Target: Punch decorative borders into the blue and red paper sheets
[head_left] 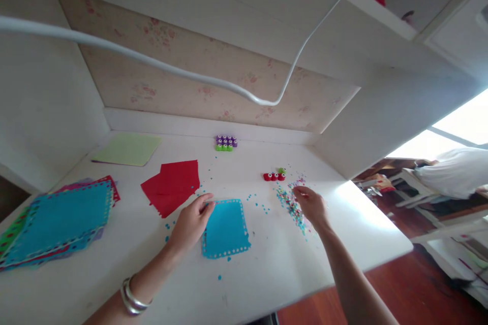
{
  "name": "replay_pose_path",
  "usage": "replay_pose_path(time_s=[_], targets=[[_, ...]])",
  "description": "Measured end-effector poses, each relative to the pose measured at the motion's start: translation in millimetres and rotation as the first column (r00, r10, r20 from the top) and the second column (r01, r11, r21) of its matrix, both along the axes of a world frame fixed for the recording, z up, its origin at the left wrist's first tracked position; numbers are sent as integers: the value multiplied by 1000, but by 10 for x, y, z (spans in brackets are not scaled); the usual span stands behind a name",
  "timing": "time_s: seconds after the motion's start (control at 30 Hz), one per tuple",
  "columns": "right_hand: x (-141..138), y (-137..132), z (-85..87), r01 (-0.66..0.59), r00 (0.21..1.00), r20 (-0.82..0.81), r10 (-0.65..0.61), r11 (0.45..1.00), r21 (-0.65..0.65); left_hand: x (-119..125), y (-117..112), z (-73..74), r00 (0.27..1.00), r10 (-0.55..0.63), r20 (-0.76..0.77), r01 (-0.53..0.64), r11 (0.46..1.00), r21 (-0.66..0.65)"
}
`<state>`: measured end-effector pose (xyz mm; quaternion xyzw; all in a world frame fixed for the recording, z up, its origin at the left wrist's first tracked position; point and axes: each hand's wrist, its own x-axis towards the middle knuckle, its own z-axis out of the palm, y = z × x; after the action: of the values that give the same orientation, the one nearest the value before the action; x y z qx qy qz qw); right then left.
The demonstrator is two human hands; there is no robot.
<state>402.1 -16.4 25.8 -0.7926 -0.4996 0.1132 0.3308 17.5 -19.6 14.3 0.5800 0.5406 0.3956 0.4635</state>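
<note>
A blue sheet of paper with small holes punched along its edges lies flat on the white table. My left hand is closed at the sheet's upper left corner, thumb and fingers pinched on its edge. To the right, my right hand is over a heap of tiny multicoloured paper dots. Its fingertips are pressed together; whatever may be between them is too small to make out. Just behind the heap sit several red craft punches and a green punch.
Red paper sheets lie left of my left hand. A stack of punched sheets is at the far left, with pale green paper behind. Purple and green punches stand near the wall. A white cable hangs in front.
</note>
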Motion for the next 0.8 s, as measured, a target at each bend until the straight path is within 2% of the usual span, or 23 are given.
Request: replay_pose_path(time_s=[0.1, 0.23, 0.33, 0.43, 0.53, 0.57, 0.63, 0.73, 0.8], targets=[[91, 34, 40, 10, 998, 69, -10, 1000, -2, -12, -16, -10, 994, -26, -103, 37, 993, 114], [196, 20, 130, 14, 993, 115, -17, 1000, 22, -21, -11, -9, 990, -53, -132, 76, 982, 171], [157, -46, 146, 1, 996, 94, -5, 999, 44, -23, 20, -21, 990, -63, -127, 86, 980, 181], [-83, -141, 98, -87, 996, -4, 87, 995, 40, -20, 48, -44, 996, -65, -54, 71, 991, 117], [-529, -250, 57, -238, 959, -146, 242, 970, 46, -16, 65, -56, 996, 8, 87, -8, 1000, 2], [-703, -284, 56, -294, 931, -209, 299, 954, 57, -15, 70, -56, 990, 48, 129, -44, 998, -35], [-1045, -338, 63, -385, 777, -490, 395, 914, 125, -14, 79, -55, 975, 120, 184, -106, 991, -88], [-1447, -355, 58, -395, 540, -759, 363, 906, 152, -16, 87, -50, 962, 164, 217, -141, 983, -118], [-1603, -323, 28, -396, 427, -839, 338, 904, 162, -22, 87, -40, 954, 182, 237, -154, 979, -132]])
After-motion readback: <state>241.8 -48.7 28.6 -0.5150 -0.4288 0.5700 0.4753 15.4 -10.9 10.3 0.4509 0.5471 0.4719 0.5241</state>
